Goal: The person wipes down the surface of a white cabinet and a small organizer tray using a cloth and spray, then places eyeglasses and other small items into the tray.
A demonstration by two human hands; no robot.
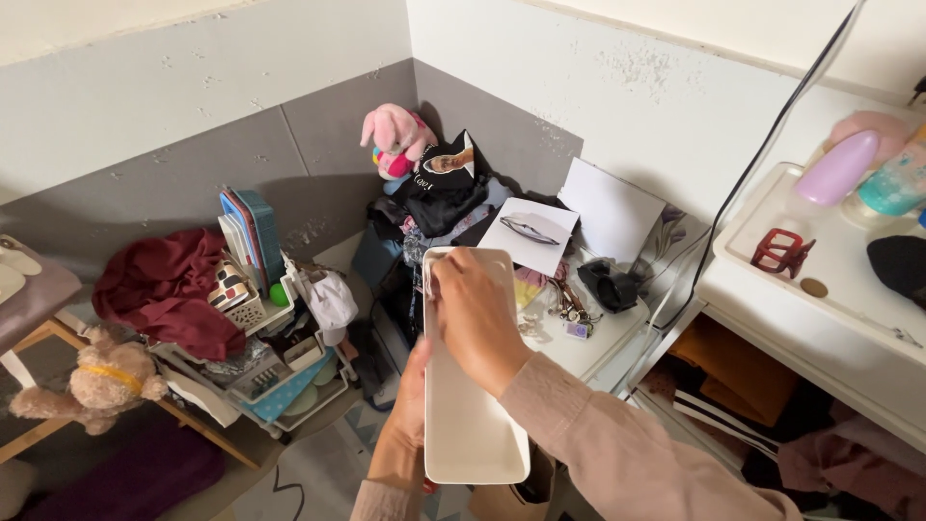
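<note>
— Where was the tray (473, 425)?

— In mid-air in front of the person, long and white, its far end pointing at the heap of clothes in the corner. The left hand (400, 434) gripped it from below along the near left edge, fingers closed round the rim.

— And the right hand (477, 318)?

— It lay on top of the tray, fingers (439, 282) bent down onto the far left corner. I could not tell whether they pinched anything small or only pressed on the surface.

— So what step was that, in your view?

— It looked like picking or rubbing at something on that corner while the other hand steadied the tray. That is a judgement; the fingertips hid the spot.

— What would a further move call for?

— A firm hold below, since the tray was carried at one end only, and care over the crowded desk: the keys (569, 314) and the white card (531, 232) lay just beyond it.

— Anything else nearby?

— A pink plush toy (391, 135) on the clothes, a dark red cloth (169, 285) to the left, a brown teddy (101, 381) lower down
</note>
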